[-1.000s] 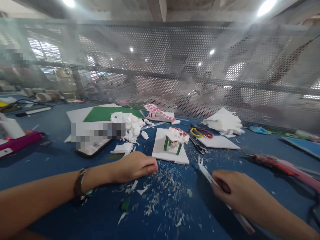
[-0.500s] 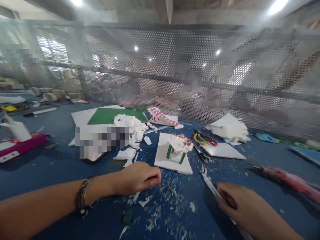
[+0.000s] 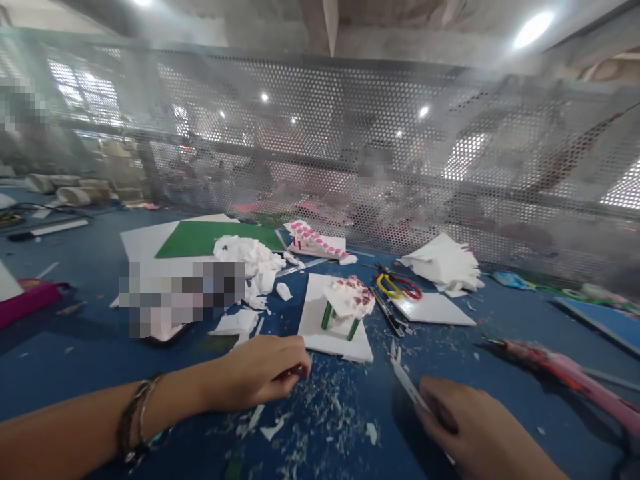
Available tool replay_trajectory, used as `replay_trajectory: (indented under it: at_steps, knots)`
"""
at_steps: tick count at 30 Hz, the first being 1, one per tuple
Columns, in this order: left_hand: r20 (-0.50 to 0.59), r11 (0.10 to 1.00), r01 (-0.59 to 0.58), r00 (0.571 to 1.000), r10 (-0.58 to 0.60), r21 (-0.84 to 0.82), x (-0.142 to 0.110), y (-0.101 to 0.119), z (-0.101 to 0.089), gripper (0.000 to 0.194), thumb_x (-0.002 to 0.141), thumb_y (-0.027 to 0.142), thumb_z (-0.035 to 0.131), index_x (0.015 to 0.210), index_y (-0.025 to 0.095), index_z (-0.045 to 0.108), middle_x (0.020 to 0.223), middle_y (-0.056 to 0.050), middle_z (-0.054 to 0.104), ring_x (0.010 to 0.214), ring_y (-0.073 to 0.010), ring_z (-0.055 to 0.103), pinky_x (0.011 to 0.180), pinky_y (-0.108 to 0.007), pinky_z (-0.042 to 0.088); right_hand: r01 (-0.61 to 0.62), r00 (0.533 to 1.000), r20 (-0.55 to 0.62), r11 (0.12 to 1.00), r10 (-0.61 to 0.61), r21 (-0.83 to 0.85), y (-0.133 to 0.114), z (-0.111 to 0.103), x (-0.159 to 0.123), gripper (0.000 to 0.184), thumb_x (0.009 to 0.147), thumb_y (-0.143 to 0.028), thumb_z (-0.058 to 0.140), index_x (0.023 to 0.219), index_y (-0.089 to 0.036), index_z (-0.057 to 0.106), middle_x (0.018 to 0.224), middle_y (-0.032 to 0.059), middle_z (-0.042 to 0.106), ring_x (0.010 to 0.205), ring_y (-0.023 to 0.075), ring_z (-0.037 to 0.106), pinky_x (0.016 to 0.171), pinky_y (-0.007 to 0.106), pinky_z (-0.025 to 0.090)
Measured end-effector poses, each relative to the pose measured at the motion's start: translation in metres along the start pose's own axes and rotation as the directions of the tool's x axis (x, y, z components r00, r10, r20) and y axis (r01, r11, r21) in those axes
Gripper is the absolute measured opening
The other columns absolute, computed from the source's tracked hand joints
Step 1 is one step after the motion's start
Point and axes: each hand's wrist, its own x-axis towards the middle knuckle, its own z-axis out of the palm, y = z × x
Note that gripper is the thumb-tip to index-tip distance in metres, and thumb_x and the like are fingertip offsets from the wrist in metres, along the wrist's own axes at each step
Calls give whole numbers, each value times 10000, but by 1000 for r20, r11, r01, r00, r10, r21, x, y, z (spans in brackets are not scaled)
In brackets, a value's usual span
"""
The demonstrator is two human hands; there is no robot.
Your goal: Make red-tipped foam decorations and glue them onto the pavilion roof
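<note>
My left hand [image 3: 263, 370] rests on the blue table [image 3: 90, 347], fingers curled in a pinch on something small and reddish that I cannot make out. Its wrist wears a bracelet [image 3: 133, 423]. My right hand [image 3: 467, 430] lies at the lower right, fingers wrapped round a thin white strip [image 3: 403, 375] whose jagged end points up and left. Between and beyond the hands stands a small foam model [image 3: 347, 303] with green legs and red dots on a white foam board [image 3: 320, 330]. White foam shavings [image 3: 325, 413] litter the table near both hands.
Scissors with yellow and red handles [image 3: 397, 287] lie by a white sheet [image 3: 433, 310]. White scraps [image 3: 250, 260], a green sheet [image 3: 200, 237], a second dotted model [image 3: 317, 240], a paper heap [image 3: 443, 260] and a pink tool [image 3: 565, 370] lie around. A perforated metal screen [image 3: 350, 153] closes the far side.
The view has shifted, so the hands sit lower in frame. My left hand's fingertips have tightened into a pinch on a small reddish bit. My right hand keeps its hold on the strip.
</note>
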Motion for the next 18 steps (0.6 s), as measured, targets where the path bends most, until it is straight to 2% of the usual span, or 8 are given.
replay_trajectory:
  at_steps: [10, 13, 16, 18]
  knots:
    - [62, 999, -35, 998, 34, 24, -3, -1, -10, 269, 769, 17, 328, 843, 202, 509, 790, -18, 531, 628, -140, 545, 566, -213, 397, -18, 996, -83, 999, 21, 35, 3, 4, -1, 287, 728, -235, 464, 513, -224, 275, 443, -20, 434, 404, 126, 360, 436, 246, 144]
    - [79, 998, -51, 996, 48, 36, -3, -2, -9, 269, 772, 5, 350, 839, 196, 527, 815, -28, 548, 625, -141, 552, 555, -214, 392, 30, 994, -103, 998, -24, 60, 2, 2, 0, 285, 718, -178, 463, 523, -220, 259, 467, -31, 423, 425, 115, 375, 440, 229, 210]
    - [89, 997, -65, 994, 61, 45, -2, -4, -9, 267, 777, 0, 372, 836, 200, 540, 811, -31, 572, 657, -158, 561, 572, -227, 390, 84, 989, -133, 992, -70, 98, 3, 2, 0, 228, 700, -111, 446, 567, -215, 293, 572, -16, 473, 497, 116, 438, 496, 221, 304]
    - [93, 996, -70, 994, 65, 50, -1, -5, -9, 271, 779, -2, 378, 835, 202, 548, 810, -32, 585, 676, -166, 562, 591, -236, 392, 101, 986, -148, 986, -82, 129, 5, 3, -1, 190, 710, -113, 440, 607, -219, 321, 599, -12, 485, 503, 120, 447, 497, 224, 322]
